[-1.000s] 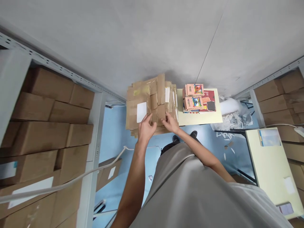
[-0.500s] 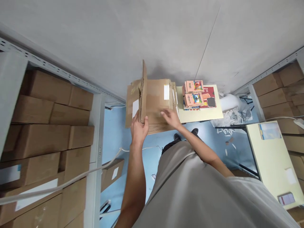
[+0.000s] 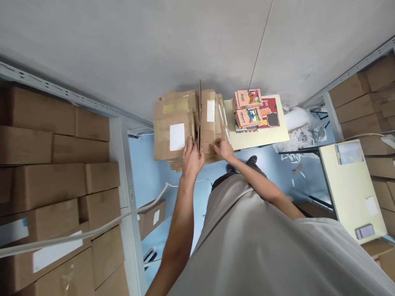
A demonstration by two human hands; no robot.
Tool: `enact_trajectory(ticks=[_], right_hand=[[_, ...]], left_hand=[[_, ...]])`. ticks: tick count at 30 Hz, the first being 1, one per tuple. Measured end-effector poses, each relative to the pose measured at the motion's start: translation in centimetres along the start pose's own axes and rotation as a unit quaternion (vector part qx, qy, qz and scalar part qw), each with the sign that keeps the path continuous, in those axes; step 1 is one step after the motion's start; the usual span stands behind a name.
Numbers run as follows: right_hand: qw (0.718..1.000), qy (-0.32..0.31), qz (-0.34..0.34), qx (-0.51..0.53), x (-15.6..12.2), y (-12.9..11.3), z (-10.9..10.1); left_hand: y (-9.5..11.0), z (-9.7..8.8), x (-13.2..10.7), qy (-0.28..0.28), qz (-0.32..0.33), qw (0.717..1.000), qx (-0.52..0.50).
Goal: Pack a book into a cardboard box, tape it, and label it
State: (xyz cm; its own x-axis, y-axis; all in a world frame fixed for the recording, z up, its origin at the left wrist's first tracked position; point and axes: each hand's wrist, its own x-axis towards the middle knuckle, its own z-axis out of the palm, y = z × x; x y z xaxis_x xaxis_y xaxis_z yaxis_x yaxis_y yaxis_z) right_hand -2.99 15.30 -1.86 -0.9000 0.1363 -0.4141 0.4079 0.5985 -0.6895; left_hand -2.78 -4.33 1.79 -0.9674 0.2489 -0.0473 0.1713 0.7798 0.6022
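Note:
A stack of flattened cardboard boxes (image 3: 171,111) with white labels lies before me against the wall. One folded carton piece (image 3: 200,111) stands on edge across the stack, seen nearly edge-on. My left hand (image 3: 191,159) is closed around the near end of that upright piece, its fingers on the left face and the thumb on the right. To the right of it, my right hand (image 3: 224,150) has its fingers curled at the near edge of a flattened cardboard box (image 3: 207,137). The fingertips are partly hidden there.
Pink books (image 3: 248,117) and a red book (image 3: 270,113) lie on the pale tabletop (image 3: 243,142) at right. Shelves of cartons (image 3: 55,181) stand at left. A white cable (image 3: 123,218) crosses the lower left. A second table (image 3: 348,185) holds a phone (image 3: 364,232).
The upright carton piece and my left hand have moved right over the stack, uncovering a labelled box on the left. My right hand's fingers have curled at the cardboard edge. The view has shifted slightly.

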Motion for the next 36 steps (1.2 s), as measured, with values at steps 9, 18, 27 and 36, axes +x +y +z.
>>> enact_trajectory(ticks=[9, 18, 27, 36], right_hand=[[0.996, -0.024, 0.086, -0.005, 1.6, 5.8, -3.9], [0.980, -0.130, 0.149, -0.004, 0.2, 9.3, -2.5], [0.982, -0.064, 0.164, -0.064, -2.0, 9.9, 1.6], [0.985, -0.030, 0.168, -0.036, -3.6, 8.4, 5.1]], left_hand=[[1.3, 4.1, 1.2, -0.040, -0.032, 0.999, 0.001], [2.1, 6.5, 0.4, -0.073, -0.031, 0.994, 0.076], [1.6, 10.7, -0.4, -0.014, -0.085, 0.988, 0.129], [-0.7, 12.1, -0.6, 0.014, -0.056, 0.993, 0.105]])
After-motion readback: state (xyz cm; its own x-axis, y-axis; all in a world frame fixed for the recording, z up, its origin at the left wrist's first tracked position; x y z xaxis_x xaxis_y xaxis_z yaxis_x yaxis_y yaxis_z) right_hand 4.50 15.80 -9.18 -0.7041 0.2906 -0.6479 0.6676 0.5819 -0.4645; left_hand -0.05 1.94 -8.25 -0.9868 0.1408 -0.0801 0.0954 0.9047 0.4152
